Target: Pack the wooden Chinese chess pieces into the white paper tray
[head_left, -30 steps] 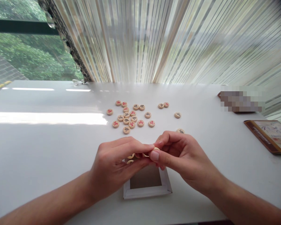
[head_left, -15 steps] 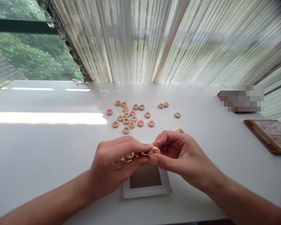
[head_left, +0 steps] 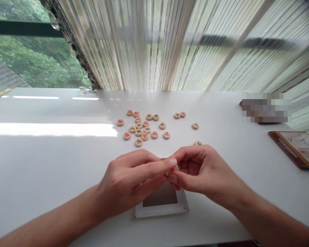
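Head view is showing both hands meeting over a shallow white box (head_left: 161, 209) near the front edge of the white worktop (head_left: 54, 161). The right hand (head_left: 203, 171) is pinching a small round game piece (head_left: 174, 168) between thumb and forefinger, its red mark just peeping out. The left hand (head_left: 128, 181) is curling loosely with its fingertips touching the same piece; I cannot tell whether it is hiding more pieces underneath. The piece is looking light, hard and smooth, probably wooden, so it is likely to slip or roll on its rim; pinching across the flat faces seems the surest hold. At twelve o'clock from the hands, loose pieces (head_left: 144, 128) are lying scattered, and one single piece (head_left: 197, 143) is sitting just behind the right knuckles. A brown booklet (head_left: 297, 148) is lying at three o'clock.
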